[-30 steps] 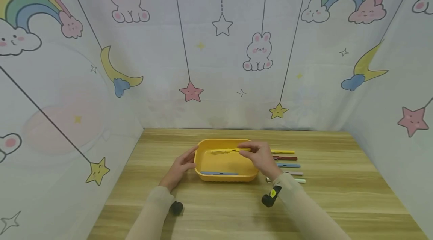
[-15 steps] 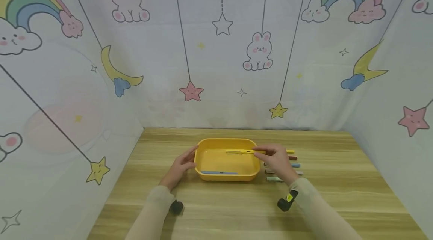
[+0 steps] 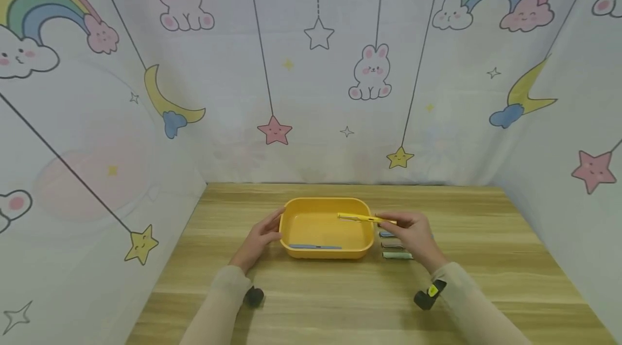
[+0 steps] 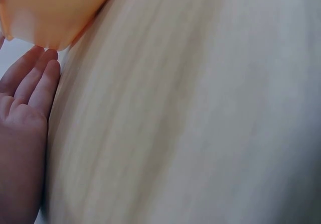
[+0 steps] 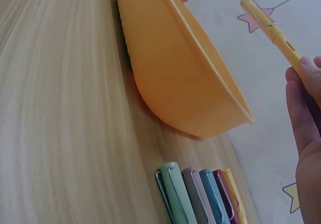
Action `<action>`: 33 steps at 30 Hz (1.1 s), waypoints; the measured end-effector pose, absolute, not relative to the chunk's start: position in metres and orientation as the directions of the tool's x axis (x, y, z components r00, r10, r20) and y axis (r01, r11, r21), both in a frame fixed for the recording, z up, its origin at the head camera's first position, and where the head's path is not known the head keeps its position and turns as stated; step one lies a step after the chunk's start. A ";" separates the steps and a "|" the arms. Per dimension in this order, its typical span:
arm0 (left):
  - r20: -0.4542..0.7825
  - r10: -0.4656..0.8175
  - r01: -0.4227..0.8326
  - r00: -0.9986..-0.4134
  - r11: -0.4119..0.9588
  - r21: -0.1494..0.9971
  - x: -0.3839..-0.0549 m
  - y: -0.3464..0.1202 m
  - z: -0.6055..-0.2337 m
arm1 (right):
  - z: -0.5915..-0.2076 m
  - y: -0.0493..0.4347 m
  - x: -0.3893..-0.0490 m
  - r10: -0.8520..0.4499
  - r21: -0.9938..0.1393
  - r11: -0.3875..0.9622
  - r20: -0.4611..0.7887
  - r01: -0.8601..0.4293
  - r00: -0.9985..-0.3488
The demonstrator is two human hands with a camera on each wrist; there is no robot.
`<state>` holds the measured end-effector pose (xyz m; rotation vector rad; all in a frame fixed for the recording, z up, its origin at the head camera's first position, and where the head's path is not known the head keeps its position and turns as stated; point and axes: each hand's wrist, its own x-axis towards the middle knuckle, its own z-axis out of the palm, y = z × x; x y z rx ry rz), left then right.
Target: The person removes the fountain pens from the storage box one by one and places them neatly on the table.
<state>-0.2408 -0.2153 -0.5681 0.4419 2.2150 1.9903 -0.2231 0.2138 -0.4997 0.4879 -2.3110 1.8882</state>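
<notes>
A yellow pen [image 3: 357,217] with a metal clip is pinched between the thumb and fingers of my right hand [image 3: 410,234]. It is raised above the tray's rim in the right wrist view [image 5: 276,33], and its clip end overlaps the tray's right side in the head view. My left hand [image 3: 258,239] lies against the left wall of the yellow tray [image 3: 335,254], its fingers straight [image 4: 42,86] at the wall. Inside the tray a blue pen [image 3: 315,247] lies along the near side.
Right of the tray several clipped pens lie in a row: mint green [image 5: 176,194], mauve [image 5: 197,194], blue [image 5: 213,196], dark red [image 5: 224,191] and yellow [image 5: 233,194]. My right hand partly covers them in the head view. Patterned cloth [image 3: 311,91] walls enclose the wooden table [image 3: 320,302].
My right hand has carried the yellow pen rightward, from over the tray's middle to its right rim, covering more of the pen row. The left hand and tray stay put.
</notes>
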 end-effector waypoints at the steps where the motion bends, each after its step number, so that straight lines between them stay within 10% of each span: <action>1: 0.094 0.301 0.126 -0.949 0.088 0.988 -0.241 -0.215 -0.568 | -0.500 0.216 -0.222 -0.171 -0.932 0.166 0.295 -0.323 -0.940; 33: 0.096 0.313 0.128 -0.945 0.084 0.988 -0.242 -0.216 -0.572 | -0.526 0.302 -0.178 -0.120 -0.900 0.331 0.259 -0.284 -0.958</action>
